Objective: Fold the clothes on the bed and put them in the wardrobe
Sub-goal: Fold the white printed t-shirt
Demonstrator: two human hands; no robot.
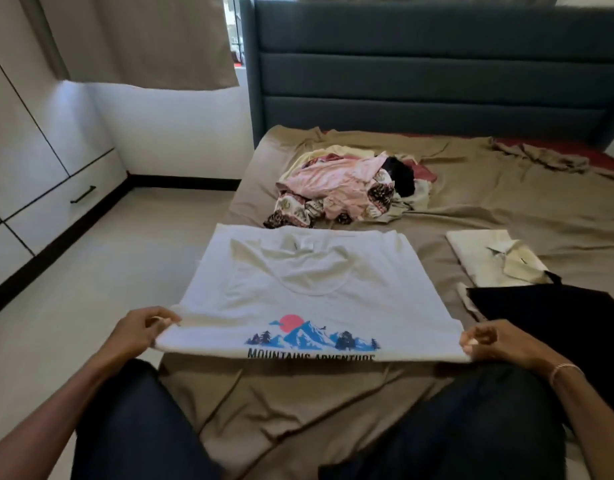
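The left hand and the right hand each pinch a near corner of a white T-shirt, thumb and curled fingers closed on the cloth. The shirt is stretched flat between them, its near folded edge lifted a little off the bed with a shadow under it. The print (a red sun over blue mountains, with "MOUNTAINS ADVENTURE" half rolled under the fold) faces up, and the neckline lies toward the headboard. A thin bracelet circles the right wrist.

Just right of the T-shirt a black garment lies spread out, overlapping the near edge of a folded cream collared shirt. Beyond the T-shirt, near the middle of the mattress, sits a pile of unfolded clothes: pink, patterned, yellow and black pieces heaped together.

Across the floor on the left stands the white wardrobe, its doors and its drawer with the black handle all closed, so nothing inside can be seen. A beige curtain hangs above.
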